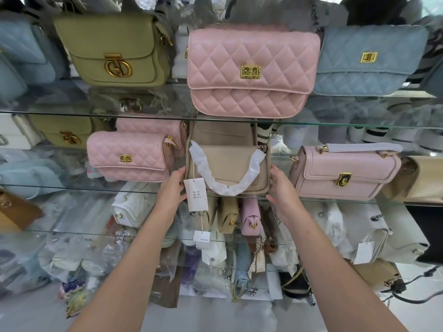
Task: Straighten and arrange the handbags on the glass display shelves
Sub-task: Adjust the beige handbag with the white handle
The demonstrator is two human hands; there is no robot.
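Held between the left hand (pixel 173 188) and right hand (pixel 282 189), each grasping a side, the beige handbag (pixel 230 164) sits seemingly at the front lip of the glass shelf (pixel 340 201), so an uneven push could tip it off or nudge the pink bag (pixel 345 174) beyond the right hand.

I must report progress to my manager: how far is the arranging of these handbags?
Looks done: the green bag, pink quilted bag and blue bag stand facing front on the top shelf. In hand: the left hand and right hand grip the beige bag by its sides. Remaining: wrapped bags below lie jumbled.
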